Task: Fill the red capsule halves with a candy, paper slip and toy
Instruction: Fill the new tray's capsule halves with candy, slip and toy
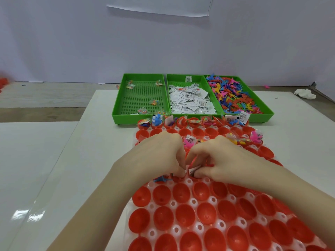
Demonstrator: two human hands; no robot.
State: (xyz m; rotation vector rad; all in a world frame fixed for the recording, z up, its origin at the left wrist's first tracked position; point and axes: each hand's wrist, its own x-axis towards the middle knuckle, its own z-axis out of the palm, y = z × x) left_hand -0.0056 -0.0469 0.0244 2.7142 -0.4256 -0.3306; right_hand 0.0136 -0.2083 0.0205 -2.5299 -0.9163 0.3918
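My two hands meet over the middle of the white holder tray (192,201), where rows of red capsule halves (182,192) sit open side up. My left hand (159,156) is curled, its fingertips pressed down at a capsule half right under them, and my right hand (217,158) is curled too, thumb and fingers pinching a folded paper slip (192,170) whose printed edge shows between both hands; what else my left fingers may hold I cannot tell. A blue toy figure (162,178) lies in the half just beside my left thumb. The near rows of halves are bare inside, while the far rows, beyond my knuckles, carry slips, candy packets and toys, a pink toy (189,144) among them. Behind the holder, three green trays stand side by side on the white table (54,160): the left tray (143,98) with a few candy packets (130,85), the middle tray (181,77) heaped with paper slips, the right tray (268,114) full of coloured toys (233,95). A crumpled tissue (305,93) lies far right.
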